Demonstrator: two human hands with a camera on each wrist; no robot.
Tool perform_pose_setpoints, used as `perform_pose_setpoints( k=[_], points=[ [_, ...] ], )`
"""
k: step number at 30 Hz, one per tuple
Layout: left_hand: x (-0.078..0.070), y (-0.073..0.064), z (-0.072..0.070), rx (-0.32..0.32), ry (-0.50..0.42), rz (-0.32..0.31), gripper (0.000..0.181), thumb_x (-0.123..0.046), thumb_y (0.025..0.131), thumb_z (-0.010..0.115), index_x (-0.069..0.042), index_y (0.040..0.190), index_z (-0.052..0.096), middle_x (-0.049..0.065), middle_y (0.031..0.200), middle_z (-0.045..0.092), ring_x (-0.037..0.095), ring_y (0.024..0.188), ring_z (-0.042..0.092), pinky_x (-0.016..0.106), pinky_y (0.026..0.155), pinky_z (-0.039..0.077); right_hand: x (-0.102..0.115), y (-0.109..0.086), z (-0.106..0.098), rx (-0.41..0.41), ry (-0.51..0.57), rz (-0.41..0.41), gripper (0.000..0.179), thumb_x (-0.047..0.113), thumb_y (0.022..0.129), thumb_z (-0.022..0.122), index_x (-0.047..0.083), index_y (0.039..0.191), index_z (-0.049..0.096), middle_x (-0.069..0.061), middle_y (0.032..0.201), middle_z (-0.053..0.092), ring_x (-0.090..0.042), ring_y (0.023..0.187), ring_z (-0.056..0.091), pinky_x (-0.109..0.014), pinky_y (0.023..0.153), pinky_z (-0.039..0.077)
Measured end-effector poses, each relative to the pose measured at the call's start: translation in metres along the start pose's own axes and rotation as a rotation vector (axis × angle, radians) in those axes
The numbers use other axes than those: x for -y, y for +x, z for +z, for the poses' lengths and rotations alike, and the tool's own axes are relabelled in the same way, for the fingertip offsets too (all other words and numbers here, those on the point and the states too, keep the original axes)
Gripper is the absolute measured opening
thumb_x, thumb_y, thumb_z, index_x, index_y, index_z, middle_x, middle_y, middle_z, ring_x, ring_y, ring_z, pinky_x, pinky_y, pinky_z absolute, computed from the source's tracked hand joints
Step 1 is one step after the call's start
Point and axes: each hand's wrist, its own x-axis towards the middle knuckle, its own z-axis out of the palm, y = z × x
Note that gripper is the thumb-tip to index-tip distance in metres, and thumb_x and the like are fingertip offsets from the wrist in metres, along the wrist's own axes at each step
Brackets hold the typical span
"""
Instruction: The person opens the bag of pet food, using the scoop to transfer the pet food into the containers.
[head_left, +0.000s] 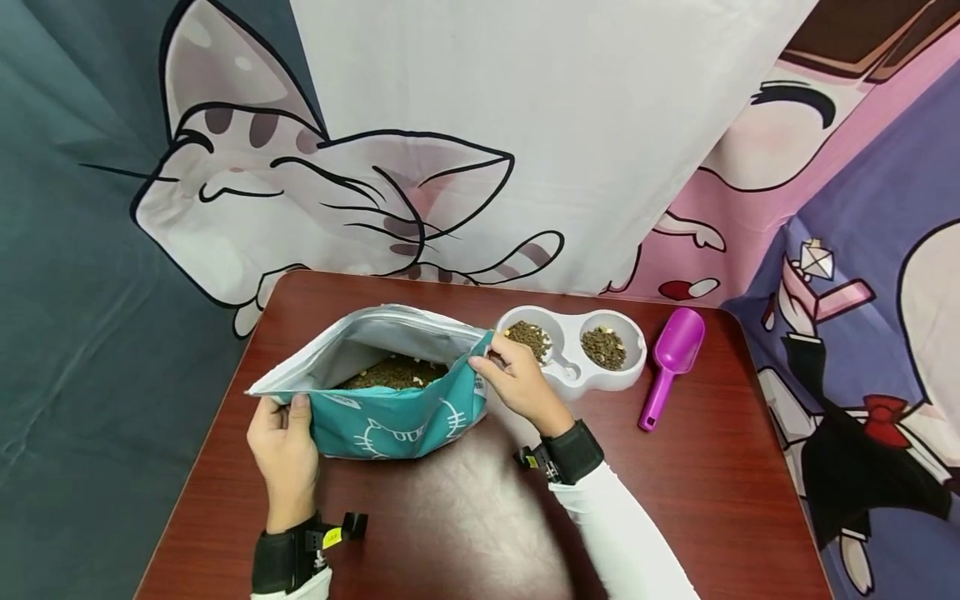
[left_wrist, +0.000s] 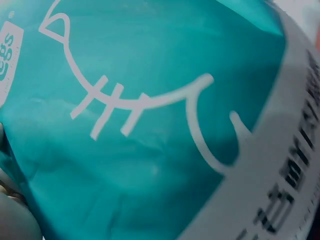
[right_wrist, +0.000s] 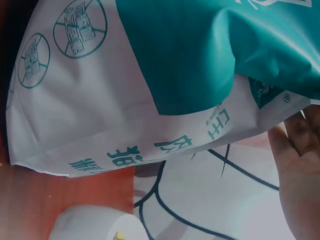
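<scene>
A teal and white pet food bag [head_left: 397,425] stands on the table with its mouth wide apart, showing a silvery lining. Brown kibble [head_left: 393,375] with pale bits lies inside it. My left hand [head_left: 288,458] pinches the left corner of the mouth, thumb at the front. At the opposite corner, my right hand [head_left: 525,387] grips the edge between thumb and fingers. The printed teal front [left_wrist: 150,165] fills most of the left wrist view. In the right wrist view, the bag's pale side [right_wrist: 95,100] shows, with my fingers at its top edge.
Just right of the bag is a white double bowl [head_left: 611,382], with kibble in both hollows. Farther right lies a purple scoop [head_left: 678,346], handle towards me. Behind the reddish-brown table [head_left: 720,500] hangs a cartoon-printed cloth [head_left: 480,83].
</scene>
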Motion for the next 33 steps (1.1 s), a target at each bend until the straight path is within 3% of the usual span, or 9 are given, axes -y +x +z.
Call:
perform_pose_setpoints(
  k=[5,9,13,17,23,28,33],
  points=[
    [-0.003,0.007,0.011,0.036,-0.239,-0.042,0.009,0.009,0.091,0.055,0.006,0.092,0.064,0.004,0.081,0.065,0.008,0.069,0.057,0.018,0.064,0.047,0.023,-0.014,-0.009,-0.055,0.059,0.042,0.007,0.002,0.093,0.059,0.0,0.096,0.064,-0.013,0.083,0.065,-0.01,0.074,0.056,-0.022,0.065,0.048],
    [-0.004,0.01,0.02,0.044,-0.255,-0.059,0.013,0.011,0.092,0.052,0.005,0.086,0.062,0.004,0.075,0.062,0.008,0.067,0.055,0.018,0.061,0.045,0.032,-0.023,-0.011,-0.103,0.134,0.063,0.007,-0.002,0.092,0.057,-0.004,0.096,0.063,-0.014,0.083,0.063,-0.016,0.071,0.057,-0.019,0.064,0.048],
    [-0.002,0.009,0.027,0.056,-0.236,-0.044,0.014,0.008,0.094,0.05,0.004,0.085,0.06,0.003,0.071,0.056,0.008,0.066,0.052,0.019,0.057,0.041,0.032,-0.035,-0.01,-0.173,0.162,0.049,0.006,-0.006,0.092,0.055,-0.008,0.095,0.06,-0.015,0.082,0.06,-0.011,0.069,0.055,-0.018,0.061,0.047],
    [0.002,0.007,0.036,0.069,-0.222,-0.04,0.015,-0.001,0.097,0.051,0.008,0.093,0.062,0.004,0.072,0.059,0.01,0.067,0.056,0.021,0.058,0.044,0.029,-0.046,-0.013,-0.255,0.157,-0.004,0.011,-0.012,0.09,0.053,-0.01,0.098,0.06,-0.02,0.079,0.059,-0.013,0.065,0.055,-0.019,0.058,0.048],
    [0.007,0.001,0.05,0.068,-0.286,-0.07,0.025,-0.007,0.098,0.053,0.015,0.104,0.062,0.01,0.08,0.065,0.016,0.073,0.062,0.025,0.063,0.051,0.027,-0.058,-0.026,-0.327,0.122,-0.053,0.012,-0.016,0.088,0.053,-0.01,0.095,0.061,-0.019,0.076,0.059,-0.013,0.063,0.056,-0.02,0.056,0.048],
    [0.007,-0.001,0.06,0.099,-0.329,-0.097,0.025,-0.008,0.098,0.052,0.015,0.095,0.062,0.009,0.074,0.063,0.016,0.065,0.06,0.025,0.058,0.049,0.025,-0.064,-0.037,-0.371,0.089,-0.049,0.009,-0.017,0.086,0.056,-0.009,0.084,0.059,-0.015,0.07,0.057,-0.006,0.063,0.053,-0.016,0.055,0.044],
    [0.005,0.001,0.065,0.163,-0.399,-0.164,0.024,-0.005,0.099,0.05,0.013,0.086,0.059,0.009,0.069,0.058,0.017,0.065,0.057,0.024,0.059,0.047,0.015,-0.066,-0.045,-0.381,0.166,-0.001,0.019,-0.017,0.087,0.054,-0.006,0.072,0.05,-0.002,0.068,0.049,-0.003,0.062,0.048,-0.016,0.054,0.041]
  ],
)
